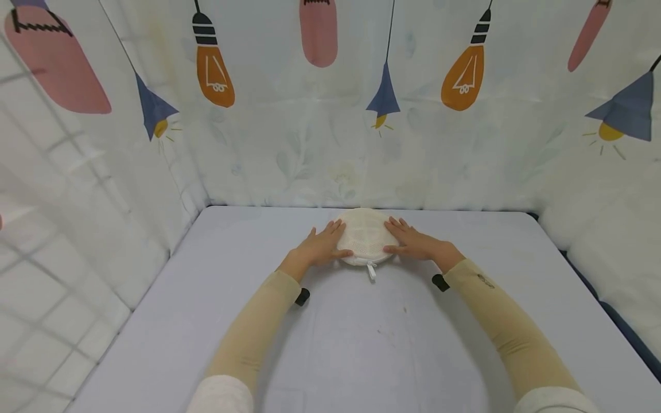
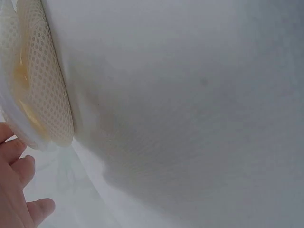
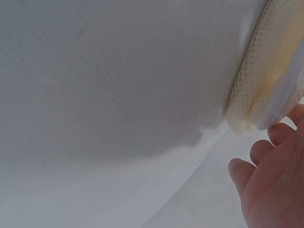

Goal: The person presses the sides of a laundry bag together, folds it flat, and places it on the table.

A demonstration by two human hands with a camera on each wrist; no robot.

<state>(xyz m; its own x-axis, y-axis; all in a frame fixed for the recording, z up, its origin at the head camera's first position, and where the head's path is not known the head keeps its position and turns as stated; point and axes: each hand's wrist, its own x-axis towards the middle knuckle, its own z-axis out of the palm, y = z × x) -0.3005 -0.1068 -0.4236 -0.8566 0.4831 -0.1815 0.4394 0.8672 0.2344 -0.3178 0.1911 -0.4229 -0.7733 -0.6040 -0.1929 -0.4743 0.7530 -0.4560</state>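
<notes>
A round cream mesh pouch [image 1: 364,236] with a white zip tab lies flat at the far middle of the pale table [image 1: 361,344]. My left hand [image 1: 322,245] rests with straight fingers on its left edge, and my right hand [image 1: 410,241] lies flat on its right edge. The left wrist view shows the mesh pouch [image 2: 38,90] edge-on with my left hand's fingers [image 2: 19,190] beside it. In the right wrist view the pouch [image 3: 266,80] sits at the upper right, above my right hand's fingers [image 3: 270,180].
A white curtain [image 1: 330,115] printed with lamps and bulbs hangs close behind the table and along both sides. The table's right edge [image 1: 609,310] drops to a dark strip. Beige sleeves cover both forearms.
</notes>
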